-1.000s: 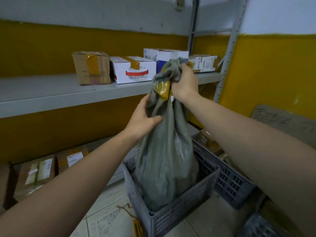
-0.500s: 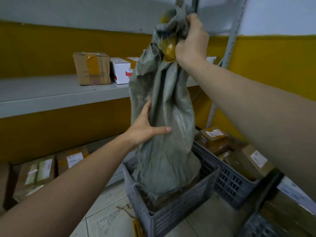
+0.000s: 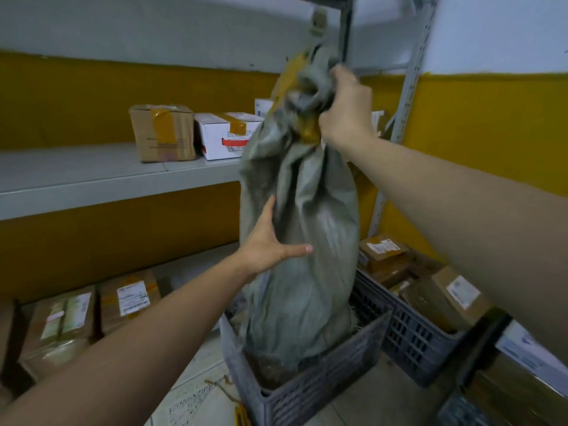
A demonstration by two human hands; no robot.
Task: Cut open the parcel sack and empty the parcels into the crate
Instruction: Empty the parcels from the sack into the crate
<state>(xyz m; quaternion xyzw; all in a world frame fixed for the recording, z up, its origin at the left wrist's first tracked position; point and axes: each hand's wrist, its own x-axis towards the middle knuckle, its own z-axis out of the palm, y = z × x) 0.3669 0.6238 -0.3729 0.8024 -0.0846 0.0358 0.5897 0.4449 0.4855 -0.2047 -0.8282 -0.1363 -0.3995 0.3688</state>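
A grey woven parcel sack [image 3: 304,241] hangs upside down over a grey slatted crate [image 3: 322,382] on the floor, its lower open end resting inside the crate. My right hand [image 3: 345,110] is shut on the bunched top of the sack, held high, with brown tape showing under the fist. My left hand [image 3: 270,244] presses flat against the sack's left side, fingers spread and thumb across the front. Brown parcel material [image 3: 270,368] shows in the crate beneath the sack's frayed edge.
A second dark crate [image 3: 412,339] with taped parcels stands to the right. A grey shelf [image 3: 92,179] carries cardboard boxes [image 3: 164,132]. More labelled parcels [image 3: 129,298] lie on the low shelf at left. A yellow-handled tool [image 3: 241,418] lies on the floor.
My right hand raised the sack's top high, then came slightly down and right. My left hand slid lower along the sack's side. The sack's lower end lifted inside the crate.
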